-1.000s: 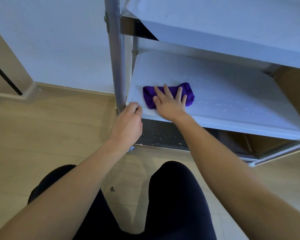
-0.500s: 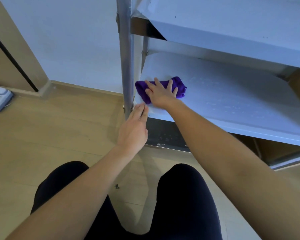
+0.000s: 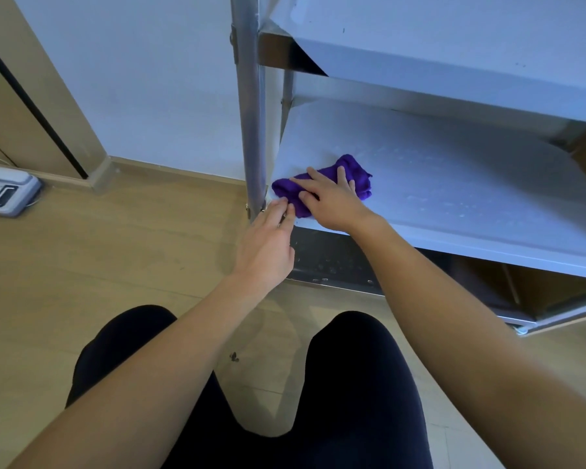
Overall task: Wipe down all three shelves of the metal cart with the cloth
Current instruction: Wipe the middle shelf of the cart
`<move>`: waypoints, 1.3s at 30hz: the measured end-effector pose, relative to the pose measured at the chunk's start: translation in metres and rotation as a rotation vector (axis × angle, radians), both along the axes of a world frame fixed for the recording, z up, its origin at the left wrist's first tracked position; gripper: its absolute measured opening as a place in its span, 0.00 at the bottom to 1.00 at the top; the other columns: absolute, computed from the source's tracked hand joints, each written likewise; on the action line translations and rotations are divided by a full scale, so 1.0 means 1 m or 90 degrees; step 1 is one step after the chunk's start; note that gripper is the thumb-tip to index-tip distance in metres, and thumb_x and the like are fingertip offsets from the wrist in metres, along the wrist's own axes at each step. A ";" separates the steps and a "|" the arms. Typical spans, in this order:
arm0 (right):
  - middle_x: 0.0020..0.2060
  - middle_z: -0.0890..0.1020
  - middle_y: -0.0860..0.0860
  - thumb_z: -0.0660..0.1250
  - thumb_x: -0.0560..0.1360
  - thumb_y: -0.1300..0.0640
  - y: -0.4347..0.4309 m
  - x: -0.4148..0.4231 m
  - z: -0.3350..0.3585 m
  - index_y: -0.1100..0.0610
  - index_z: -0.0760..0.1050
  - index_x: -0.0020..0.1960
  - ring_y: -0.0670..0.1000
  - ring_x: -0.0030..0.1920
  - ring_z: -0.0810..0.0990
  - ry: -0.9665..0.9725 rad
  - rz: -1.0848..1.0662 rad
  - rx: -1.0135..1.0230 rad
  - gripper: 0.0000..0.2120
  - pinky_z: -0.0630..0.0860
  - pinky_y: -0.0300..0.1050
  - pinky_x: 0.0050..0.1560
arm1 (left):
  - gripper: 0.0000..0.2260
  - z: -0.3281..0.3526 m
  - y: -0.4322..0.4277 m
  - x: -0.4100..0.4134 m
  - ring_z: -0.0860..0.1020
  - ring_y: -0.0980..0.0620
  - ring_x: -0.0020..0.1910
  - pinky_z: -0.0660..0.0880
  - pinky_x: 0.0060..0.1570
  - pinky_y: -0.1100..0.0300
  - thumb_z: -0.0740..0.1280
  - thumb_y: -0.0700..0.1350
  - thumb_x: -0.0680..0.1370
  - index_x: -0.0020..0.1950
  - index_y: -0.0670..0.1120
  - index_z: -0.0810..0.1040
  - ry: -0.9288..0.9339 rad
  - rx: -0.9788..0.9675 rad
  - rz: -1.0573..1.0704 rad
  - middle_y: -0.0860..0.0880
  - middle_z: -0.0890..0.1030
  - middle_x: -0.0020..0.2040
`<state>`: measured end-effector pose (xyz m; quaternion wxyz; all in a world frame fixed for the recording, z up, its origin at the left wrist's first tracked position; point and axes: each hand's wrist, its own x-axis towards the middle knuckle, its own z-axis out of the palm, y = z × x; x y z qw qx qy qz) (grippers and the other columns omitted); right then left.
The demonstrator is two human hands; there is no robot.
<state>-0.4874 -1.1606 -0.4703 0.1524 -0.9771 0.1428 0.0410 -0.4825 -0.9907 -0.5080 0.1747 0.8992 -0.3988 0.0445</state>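
Grip flat, right hand point(image 3: 332, 202) presses cloth point(image 3: 361, 180), hiding its middle; left hand point(image 3: 268, 248) flat

Purple cloth point(image 3: 322, 184), grey metal cart point(image 3: 454, 184)

One wide-angle view, worn on the person's head, looks forward and steeply down. It sits close above the knees in black trousers point(image 3: 352, 384) and the pale wooden floor point(image 3: 99, 265). Both bare forearms point(image 3: 149, 384) reach in from the lower corners. Near, in the upper right, stands a corner of the grey metal cart point(image 3: 454, 198), whose round steel post point(image 3: 251, 113) runs out of the top edge.
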 end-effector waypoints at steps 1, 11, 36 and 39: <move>0.78 0.54 0.45 0.47 0.83 0.46 0.004 0.003 -0.001 0.39 0.57 0.75 0.68 0.76 0.40 -0.002 -0.015 -0.001 0.21 0.41 0.67 0.73 | 0.31 0.000 0.001 0.000 0.62 0.45 0.74 0.65 0.70 0.53 0.68 0.39 0.73 0.75 0.39 0.62 -0.007 0.009 0.001 0.43 0.63 0.75; 0.79 0.48 0.46 0.43 0.82 0.43 -0.018 0.012 -0.005 0.36 0.49 0.76 0.65 0.76 0.39 0.018 -0.091 -0.028 0.22 0.40 0.65 0.74 | 0.20 0.017 -0.015 -0.001 0.73 0.47 0.62 0.77 0.51 0.52 0.64 0.41 0.73 0.65 0.39 0.73 -0.039 0.051 0.044 0.45 0.74 0.63; 0.78 0.42 0.45 0.43 0.80 0.39 -0.062 0.036 -0.017 0.36 0.44 0.76 0.66 0.75 0.34 0.044 -0.138 -0.044 0.25 0.36 0.67 0.72 | 0.14 0.021 -0.048 0.027 0.76 0.49 0.57 0.78 0.47 0.53 0.60 0.42 0.77 0.58 0.47 0.80 -0.010 -0.021 0.033 0.52 0.78 0.60; 0.78 0.44 0.45 0.43 0.80 0.39 -0.076 0.074 -0.014 0.35 0.45 0.76 0.67 0.75 0.35 0.037 -0.154 -0.030 0.24 0.37 0.69 0.72 | 0.12 0.026 -0.060 0.021 0.76 0.50 0.54 0.75 0.43 0.55 0.59 0.41 0.77 0.56 0.46 0.79 -0.022 0.031 0.054 0.51 0.77 0.58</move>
